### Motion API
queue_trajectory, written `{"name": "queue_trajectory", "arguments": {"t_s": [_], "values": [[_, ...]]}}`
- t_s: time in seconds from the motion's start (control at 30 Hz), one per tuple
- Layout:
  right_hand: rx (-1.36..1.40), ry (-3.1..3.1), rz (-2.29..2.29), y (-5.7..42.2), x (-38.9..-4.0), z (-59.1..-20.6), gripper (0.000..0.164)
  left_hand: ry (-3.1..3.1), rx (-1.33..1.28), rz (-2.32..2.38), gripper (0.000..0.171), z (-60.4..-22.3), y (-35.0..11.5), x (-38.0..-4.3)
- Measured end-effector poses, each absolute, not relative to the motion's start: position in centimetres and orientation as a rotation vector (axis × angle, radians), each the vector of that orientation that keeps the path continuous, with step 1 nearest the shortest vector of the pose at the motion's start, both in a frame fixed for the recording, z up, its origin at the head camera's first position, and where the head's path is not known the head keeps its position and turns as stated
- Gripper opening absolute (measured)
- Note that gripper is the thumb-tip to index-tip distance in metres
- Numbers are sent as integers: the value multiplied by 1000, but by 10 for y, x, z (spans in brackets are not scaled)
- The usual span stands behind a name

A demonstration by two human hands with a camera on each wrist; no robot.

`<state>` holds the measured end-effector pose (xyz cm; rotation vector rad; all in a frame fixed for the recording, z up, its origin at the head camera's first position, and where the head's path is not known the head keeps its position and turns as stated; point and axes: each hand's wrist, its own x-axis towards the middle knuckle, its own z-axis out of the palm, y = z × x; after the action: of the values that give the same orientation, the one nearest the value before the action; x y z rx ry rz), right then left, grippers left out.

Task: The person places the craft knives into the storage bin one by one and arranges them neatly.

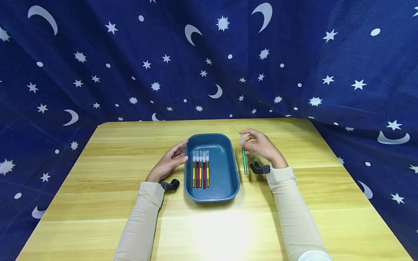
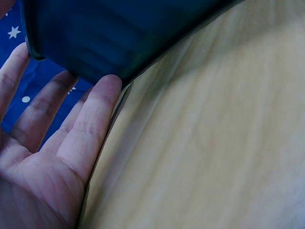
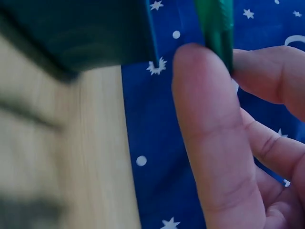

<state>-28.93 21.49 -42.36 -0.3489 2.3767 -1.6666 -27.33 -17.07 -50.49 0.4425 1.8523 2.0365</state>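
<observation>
My left hand [image 1: 168,162] touches the left side of a blue rectangular tray [image 1: 231,170] with outstretched fingers. In the left wrist view, the fingertips [image 2: 108,86] lie against the tray's outer wall [image 2: 90,43]. Several capped craft knives [image 1: 200,170] with yellow and red handles lie side by side in the tray's left half. Just right of the tray, my right hand [image 1: 259,146] pinches a green craft knife [image 1: 244,159] near its clear cap, the handle pointing toward me. Seen from the right wrist, thumb and finger press on the green handle [image 3: 217,24].
A light wooden table [image 1: 114,181] lies under everything. Behind it hangs a dark blue cloth [image 1: 183,83] with white moons and stars. A black wrist device [image 1: 170,185] sits at the left wrist and another black device [image 1: 259,168] at the right.
</observation>
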Motion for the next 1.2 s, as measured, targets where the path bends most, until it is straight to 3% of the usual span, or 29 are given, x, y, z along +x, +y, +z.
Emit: {"name": "queue_trajectory", "arguments": {"t_s": [1.2], "values": [[-459, 2379, -1411, 160, -280, -394, 48, 1831, 460, 2047, 72, -505, -170, -272]]}}
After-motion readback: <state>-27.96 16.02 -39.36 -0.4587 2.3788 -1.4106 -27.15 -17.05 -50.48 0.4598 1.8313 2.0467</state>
